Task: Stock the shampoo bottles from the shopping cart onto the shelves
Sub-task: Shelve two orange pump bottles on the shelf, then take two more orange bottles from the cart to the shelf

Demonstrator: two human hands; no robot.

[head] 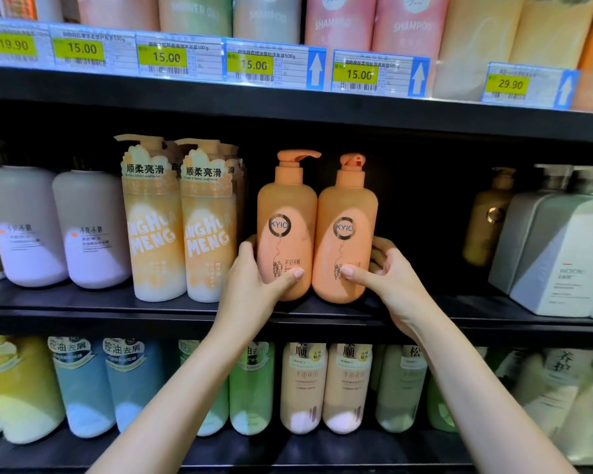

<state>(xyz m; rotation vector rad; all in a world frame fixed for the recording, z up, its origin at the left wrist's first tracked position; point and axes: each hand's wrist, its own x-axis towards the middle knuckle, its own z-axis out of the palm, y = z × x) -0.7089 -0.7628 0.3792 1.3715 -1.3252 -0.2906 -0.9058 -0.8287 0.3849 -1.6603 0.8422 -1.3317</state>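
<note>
Two orange KYIO pump bottles stand upright side by side on the middle shelf (pixel 322 316). My left hand (pixel 254 282) wraps the lower part of the left orange bottle (pixel 285 217), thumb across its label. My right hand (pixel 387 282) holds the right orange bottle (pixel 346 220) the same way, thumb on the front and fingers behind it. The two bottles touch each other. Their bases rest near the shelf's front edge. The shopping cart is out of view.
Left of the pair stand yellow-white pump bottles (pixel 182 227) and lilac bottles (pixel 59 227). A dark gap lies to the right, then a gold bottle (pixel 486 220) and grey-white bottles (pixel 562 248). Price tags (pixel 254 65) line the upper shelf; bottles (pixel 305 384) fill the lower shelf.
</note>
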